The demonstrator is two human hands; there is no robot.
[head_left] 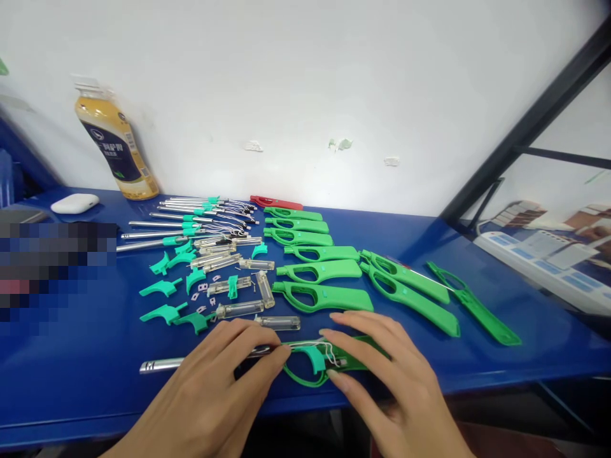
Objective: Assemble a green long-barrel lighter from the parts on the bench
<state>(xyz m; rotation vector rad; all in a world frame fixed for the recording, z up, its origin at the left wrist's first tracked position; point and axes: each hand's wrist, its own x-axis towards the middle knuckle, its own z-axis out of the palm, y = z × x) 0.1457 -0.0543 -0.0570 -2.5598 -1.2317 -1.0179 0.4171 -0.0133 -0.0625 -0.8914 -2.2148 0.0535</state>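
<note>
At the table's front edge lies an open green lighter casing (pixel 305 383), hollow side up. A metal lighter tube (pixel 161 366) sticks out of it to the left, partly hidden by my left hand (pixel 229 375), whose thumb and forefinger pinch the neck where tube and casing meet. Inside, a teal trigger (pixel 312 357) sits by the finger loop, with white wires (pixel 329 351) running to its right. My right hand (pixel 391 375) is over the casing's handle, fingers spread and fingertips near the wires. Whether it touches the casing, I cannot tell.
Behind the hands are clear fuel tanks (pixel 240 309), loose teal triggers (pixel 162 313), metal tubes with wires (pixel 157 224) and green casings (pixel 329 297). A bottle (pixel 114 146) and a white earbud case (pixel 75 203) stand left, near the wall. A casing half (pixel 487 315) lies right.
</note>
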